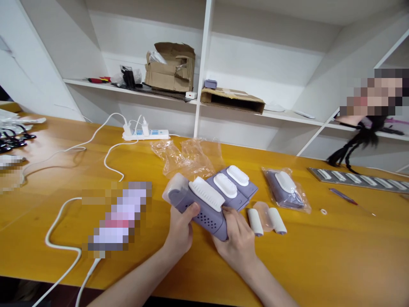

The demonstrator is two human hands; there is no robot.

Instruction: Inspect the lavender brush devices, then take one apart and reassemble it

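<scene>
Both my hands hold a purple handheld brush device [209,219], tilted above the table. White bristles in an oval pad [207,194] stand on its upper face, a clear cap [175,186] covers its far left end, and small holes dot its side. My left hand [180,232] grips it from below, thumb on the side near the holes. My right hand [238,238] is closed round its near right end, partly hiding it. Behind it lie purple pieces with white oval brush pads [225,185]. To the right rest two white rollers [255,221] beside a clear curved cover [265,215].
A bagged purple brush [284,187], a purple-handled screwdriver [343,196], a small white ring [324,211] and a metal strip [358,178] lie rightward. Clear plastic [188,157] lies behind. Leftward are a pixelated phone [119,217], white cables and a power strip [156,134]. Shelves hold cardboard boxes [171,70].
</scene>
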